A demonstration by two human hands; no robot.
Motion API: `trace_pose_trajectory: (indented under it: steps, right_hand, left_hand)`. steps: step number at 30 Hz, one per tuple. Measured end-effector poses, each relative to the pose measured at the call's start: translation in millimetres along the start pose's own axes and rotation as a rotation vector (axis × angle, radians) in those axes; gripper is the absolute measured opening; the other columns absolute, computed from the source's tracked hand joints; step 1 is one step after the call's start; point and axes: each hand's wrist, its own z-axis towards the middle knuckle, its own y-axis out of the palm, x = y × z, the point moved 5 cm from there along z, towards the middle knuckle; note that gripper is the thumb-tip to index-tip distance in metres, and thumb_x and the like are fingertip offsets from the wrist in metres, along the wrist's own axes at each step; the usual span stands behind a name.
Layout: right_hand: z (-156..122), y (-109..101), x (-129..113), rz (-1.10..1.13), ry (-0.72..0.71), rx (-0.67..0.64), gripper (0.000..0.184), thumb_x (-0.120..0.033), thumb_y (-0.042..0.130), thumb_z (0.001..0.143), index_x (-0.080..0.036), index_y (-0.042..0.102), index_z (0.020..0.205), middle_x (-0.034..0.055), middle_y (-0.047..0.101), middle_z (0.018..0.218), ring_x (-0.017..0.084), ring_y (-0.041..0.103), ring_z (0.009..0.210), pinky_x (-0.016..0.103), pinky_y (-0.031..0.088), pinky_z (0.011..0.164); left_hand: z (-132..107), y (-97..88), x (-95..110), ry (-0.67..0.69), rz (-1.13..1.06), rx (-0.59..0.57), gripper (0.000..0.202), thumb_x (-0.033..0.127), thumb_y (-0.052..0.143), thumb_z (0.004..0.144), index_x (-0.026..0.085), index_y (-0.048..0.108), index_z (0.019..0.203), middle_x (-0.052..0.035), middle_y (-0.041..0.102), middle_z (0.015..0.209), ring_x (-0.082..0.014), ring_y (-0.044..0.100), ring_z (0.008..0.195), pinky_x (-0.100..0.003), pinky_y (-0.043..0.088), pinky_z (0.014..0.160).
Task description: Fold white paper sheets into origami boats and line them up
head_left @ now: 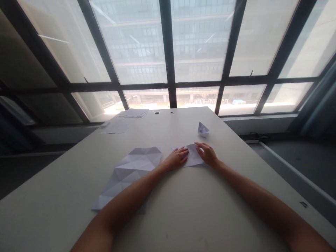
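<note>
My left hand (176, 158) lies flat on a small folded sheet of white paper (193, 158), its fingers stretched out and pressing on the left part. At the sheet's far right edge, my right hand (207, 153) grips it between bent fingers and thumb. The right hand covers part of that side. Just beyond the right hand stands a small folded paper boat (203, 130). A large creased sheet of white paper (136, 164) is spread to the left, partly behind my left forearm.
The white table (199, 210) narrows away toward tall dark-framed windows (170, 59). Several flat papers (119, 125) lie at its far left. Two small dark spots, one a round hole (156, 113), mark the far end. A dark mark (303, 204) is near the right edge.
</note>
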Motion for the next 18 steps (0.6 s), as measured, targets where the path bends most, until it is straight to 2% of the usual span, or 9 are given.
trace_pose_trajectory:
  steps: [2,5,12,18]
  right_hand:
    - [0,1,-3,0.02,-0.036,-0.027,0.032,-0.019,0.052,0.093,-0.022,0.071,0.118,0.0107,0.074,0.112,0.025,0.07,0.1,0.04,0.056,0.092]
    - [0,3,-8,0.066,-0.077,-0.079,0.03,-0.02,0.051,0.095,-0.021,0.074,0.115,0.0105,0.074,0.113,0.025,0.07,0.102,0.04,0.056,0.094]
    - [-2,8,-15,0.146,-0.119,-0.245,0.037,-0.039,0.044,0.103,-0.024,0.075,0.115,0.0079,0.074,0.118,0.026,0.065,0.118,0.043,0.049,0.106]
    - [-4,11,-18,0.158,-0.12,-0.35,0.04,-0.041,0.041,0.103,-0.024,0.077,0.11,0.007,0.072,0.123,0.024,0.062,0.124,0.04,0.046,0.109]
  left_hand:
    - [0,-0.2,-1,-0.019,-0.004,0.014,0.052,0.033,0.046,0.1,0.02,0.041,0.15,-0.0107,0.042,0.156,-0.025,0.037,0.145,-0.047,0.026,0.122]
    - [0,-0.9,-2,-0.033,-0.008,0.029,0.058,0.034,0.046,0.1,0.016,0.034,0.154,-0.0139,0.037,0.158,-0.0249,0.036,0.146,-0.044,0.026,0.122]
    - [-1,-0.9,-3,-0.061,-0.026,0.032,0.068,0.032,0.047,0.098,0.011,0.022,0.158,-0.0158,0.026,0.163,-0.0248,0.027,0.15,-0.041,0.024,0.123]
    - [-1,0.5,0,-0.031,-0.018,-0.025,0.051,0.03,0.038,0.102,0.022,0.038,0.153,-0.0075,0.033,0.161,-0.0239,0.026,0.151,-0.047,0.02,0.123]
